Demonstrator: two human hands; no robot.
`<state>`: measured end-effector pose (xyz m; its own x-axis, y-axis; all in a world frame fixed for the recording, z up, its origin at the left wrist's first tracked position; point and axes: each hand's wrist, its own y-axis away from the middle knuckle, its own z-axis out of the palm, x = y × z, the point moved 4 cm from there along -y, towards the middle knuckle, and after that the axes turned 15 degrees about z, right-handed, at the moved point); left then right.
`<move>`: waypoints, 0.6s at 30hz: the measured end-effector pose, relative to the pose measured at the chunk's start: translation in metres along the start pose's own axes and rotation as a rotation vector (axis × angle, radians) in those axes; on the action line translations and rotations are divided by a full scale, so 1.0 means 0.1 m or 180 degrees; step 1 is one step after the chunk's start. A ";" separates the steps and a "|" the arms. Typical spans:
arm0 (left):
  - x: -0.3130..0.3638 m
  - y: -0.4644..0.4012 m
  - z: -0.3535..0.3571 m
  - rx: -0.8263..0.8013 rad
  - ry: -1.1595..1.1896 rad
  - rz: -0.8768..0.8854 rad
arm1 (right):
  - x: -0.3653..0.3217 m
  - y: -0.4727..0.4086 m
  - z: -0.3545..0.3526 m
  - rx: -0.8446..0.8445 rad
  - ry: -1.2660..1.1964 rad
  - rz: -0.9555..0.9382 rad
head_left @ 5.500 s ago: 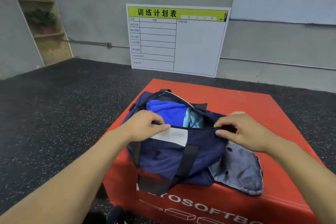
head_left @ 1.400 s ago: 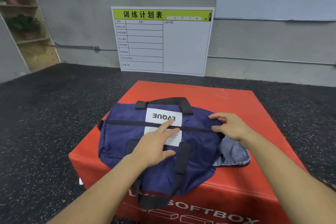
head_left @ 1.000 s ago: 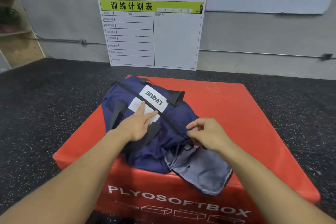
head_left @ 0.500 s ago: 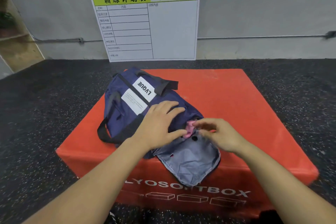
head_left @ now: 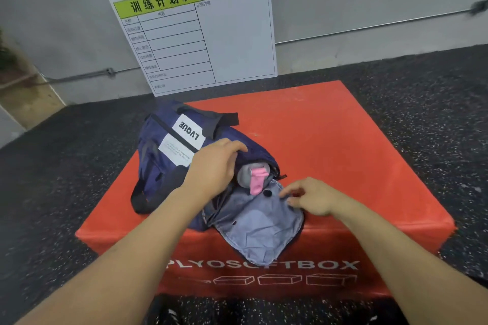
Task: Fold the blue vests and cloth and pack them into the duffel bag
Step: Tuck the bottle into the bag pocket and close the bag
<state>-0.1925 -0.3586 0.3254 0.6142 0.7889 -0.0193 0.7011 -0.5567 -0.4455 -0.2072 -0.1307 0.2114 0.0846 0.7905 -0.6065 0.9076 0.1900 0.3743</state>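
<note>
Navy fabric dominates the scene: a dark blue nylon duffel bag [head_left: 169,155] with a white "LVQUE" label lies on an orange padded plyo box [head_left: 330,145] that serves as the desk, its long axis running from far left to near right, so that its open end pocket points toward the person. No blue vests or cloth can be seen outside the bag; judging by that and by the bag's closed top, the packing appears all but finished. The left hand [head_left: 214,166] rests on top of the bag near that end, fingers curved over the navy fabric and seemingly holding it steady. The right hand [head_left: 311,198] hovers at the near right, fingers loosely bent with their tips touching, or almost touching, the grey lining flap [head_left: 258,224] that spills from the pocket over the box's near edge; whether it pinches anything cannot be told. Between the two hands, a grey roll with a pink tab [head_left: 253,177] shows in the pocket mouth, closer to the left hand. Closing the flap would likely fall to the right hand, which lies nearest. A white training-plan board with a green header [head_left: 200,31] leans against the far wall.
</note>
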 end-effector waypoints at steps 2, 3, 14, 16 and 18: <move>-0.04 -0.07 -0.07 -0.0099 -0.0054 -0.0079 | -0.01 -0.03 0.01 -0.0202 -0.0016 0.0069; -0.07 -0.09 -0.09 -0.0149 -0.0061 -0.0117 | -0.03 -0.04 0.02 -0.0295 -0.0049 0.0082; -0.16 -0.15 -0.21 -0.0505 0.0180 -0.0560 | -0.69 0.12 -0.10 -0.0581 -0.2132 -0.0598; -0.15 -0.16 -0.24 -0.0477 0.0200 -0.0559 | -0.74 0.06 -0.05 -0.0311 -0.2009 -0.0835; -0.12 -0.15 -0.26 -0.0544 0.0119 -0.0396 | -0.77 0.00 -0.04 0.0203 -0.1623 -0.1032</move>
<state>-0.2007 -0.3661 0.3561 0.5299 0.8459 0.0612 0.8216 -0.4941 -0.2841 -0.2153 -0.1894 0.2613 -0.0282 0.3167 -0.9481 0.9416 0.3268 0.0812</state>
